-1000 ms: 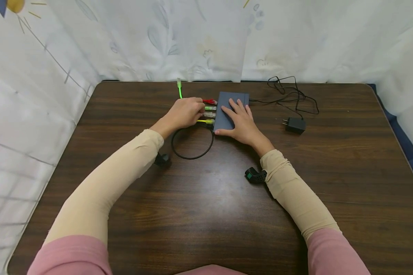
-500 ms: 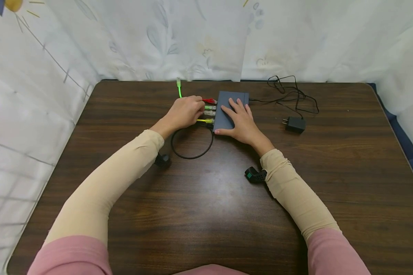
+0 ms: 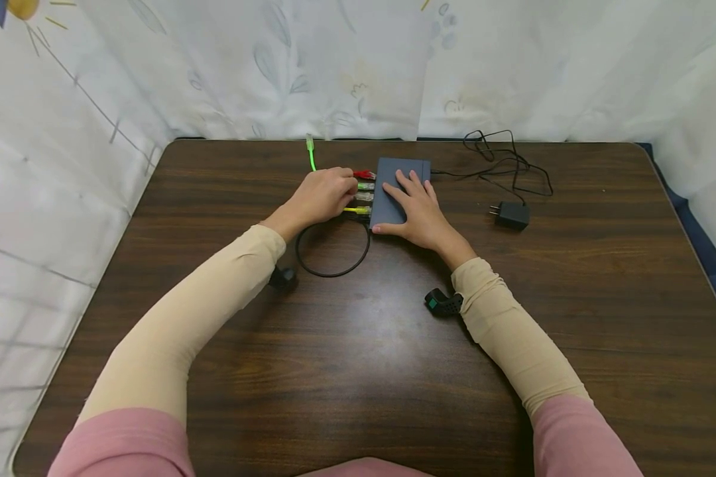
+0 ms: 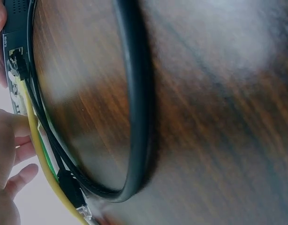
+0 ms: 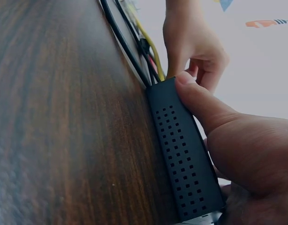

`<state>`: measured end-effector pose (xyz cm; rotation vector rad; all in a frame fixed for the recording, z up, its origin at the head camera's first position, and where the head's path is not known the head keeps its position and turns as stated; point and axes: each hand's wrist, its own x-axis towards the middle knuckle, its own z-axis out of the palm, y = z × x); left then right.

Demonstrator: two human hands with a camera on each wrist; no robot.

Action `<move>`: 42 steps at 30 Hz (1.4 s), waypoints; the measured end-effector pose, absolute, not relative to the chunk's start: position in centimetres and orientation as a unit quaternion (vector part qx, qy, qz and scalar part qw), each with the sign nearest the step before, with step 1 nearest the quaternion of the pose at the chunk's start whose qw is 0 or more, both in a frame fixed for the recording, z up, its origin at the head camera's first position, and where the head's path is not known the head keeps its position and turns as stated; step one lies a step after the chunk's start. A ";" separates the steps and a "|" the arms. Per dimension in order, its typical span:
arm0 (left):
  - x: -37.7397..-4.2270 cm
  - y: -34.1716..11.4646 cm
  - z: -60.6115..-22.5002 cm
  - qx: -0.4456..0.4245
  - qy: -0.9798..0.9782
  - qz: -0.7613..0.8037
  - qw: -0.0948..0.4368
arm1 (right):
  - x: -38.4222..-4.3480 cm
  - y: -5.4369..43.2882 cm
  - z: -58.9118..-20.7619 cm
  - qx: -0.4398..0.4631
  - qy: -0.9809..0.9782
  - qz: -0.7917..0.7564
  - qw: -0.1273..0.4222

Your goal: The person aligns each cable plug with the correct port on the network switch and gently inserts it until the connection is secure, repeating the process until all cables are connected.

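Observation:
A dark blue-grey network switch (image 3: 388,207) lies near the table's back edge, with a vented side (image 5: 179,159) showing in the right wrist view. My right hand (image 3: 419,215) rests on top of it with spread fingers, thumb along its near left corner. My left hand (image 3: 327,194) is at the port side, its curled fingers gripping a network cable among the plugs; the fingers hide which one. Red (image 3: 365,175), green (image 3: 365,187), clear (image 3: 364,197) and yellow (image 3: 359,210) plugs line that side. A black cable (image 3: 333,275) loops below, one black plug (image 4: 18,63) seated in a port.
A thin power cord (image 3: 516,162) lies tangled at the back right, ending in a black power adapter (image 3: 512,215). A green cable end (image 3: 310,144) reaches the table's back edge. White printed curtains (image 3: 358,73) hang close behind the brown table (image 3: 358,371).
My left hand has shifted very slightly right, toward the switch. My right hand keeps its place on the switch.

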<state>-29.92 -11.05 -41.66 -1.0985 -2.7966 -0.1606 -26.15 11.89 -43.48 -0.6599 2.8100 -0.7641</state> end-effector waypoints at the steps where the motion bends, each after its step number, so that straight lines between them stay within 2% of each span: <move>1: -29.9 -11.1 -41.7 -0.364 -0.928 -0.053 0.065 | -26.1 11.9 -43.5 -0.220 0.938 -0.256 0.078; 20: -30.1 -12.7 -41.0 -0.336 -0.940 -0.047 0.011 | -26.0 11.9 -43.4 -0.221 0.936 -0.262 0.075; 42: -30.0 -12.7 -41.3 -0.354 -0.933 -0.041 0.047 | -26.0 11.9 -43.5 -0.224 0.937 -0.257 0.071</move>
